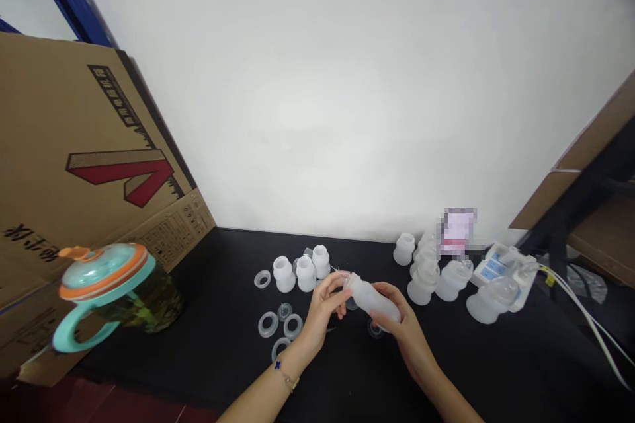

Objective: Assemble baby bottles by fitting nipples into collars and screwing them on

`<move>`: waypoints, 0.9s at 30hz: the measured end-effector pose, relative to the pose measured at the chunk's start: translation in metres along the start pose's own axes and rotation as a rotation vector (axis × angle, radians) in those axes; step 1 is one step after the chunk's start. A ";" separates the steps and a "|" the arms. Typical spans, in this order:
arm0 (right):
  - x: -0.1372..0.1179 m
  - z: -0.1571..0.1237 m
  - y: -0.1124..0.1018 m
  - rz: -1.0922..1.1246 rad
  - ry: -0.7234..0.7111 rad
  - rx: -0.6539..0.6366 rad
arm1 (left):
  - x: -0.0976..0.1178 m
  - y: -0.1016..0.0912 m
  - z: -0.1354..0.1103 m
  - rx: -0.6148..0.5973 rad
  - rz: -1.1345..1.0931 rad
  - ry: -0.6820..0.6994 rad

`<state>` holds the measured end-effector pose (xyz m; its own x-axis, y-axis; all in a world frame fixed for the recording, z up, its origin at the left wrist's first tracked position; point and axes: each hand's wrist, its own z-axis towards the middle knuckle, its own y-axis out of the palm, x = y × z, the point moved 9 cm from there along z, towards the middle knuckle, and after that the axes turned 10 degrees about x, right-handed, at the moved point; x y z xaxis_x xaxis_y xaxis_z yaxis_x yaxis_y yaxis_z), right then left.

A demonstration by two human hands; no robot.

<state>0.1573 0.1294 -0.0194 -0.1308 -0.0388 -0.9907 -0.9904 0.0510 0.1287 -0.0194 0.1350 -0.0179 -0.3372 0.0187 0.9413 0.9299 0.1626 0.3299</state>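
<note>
My right hand (397, 320) is wrapped around a small translucent white bottle (373, 297), holding it tilted above the black table (223, 357). My left hand (322, 307) pinches at the bottle's neck end, fingers closed on its top. Just left of my hands lie several clear plastic rings (280, 327). Behind them stand three small white bottles (302, 271).
A group of white bottles and funnel-shaped parts (436, 271) stands at the back right, next to a white device (501, 264) with tubes (590, 324). A teal and orange lidded jug (116, 291) sits at the left before a large cardboard box (74, 165). A white wall rises behind.
</note>
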 end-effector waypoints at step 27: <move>0.003 -0.006 0.011 0.009 0.122 -0.088 | -0.001 -0.003 0.001 0.020 -0.027 0.001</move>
<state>0.1458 0.1240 -0.0204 -0.1384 -0.1598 -0.9774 -0.9887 -0.0355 0.1458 -0.0223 0.1353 -0.0197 -0.3617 0.0126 0.9322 0.9174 0.1826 0.3535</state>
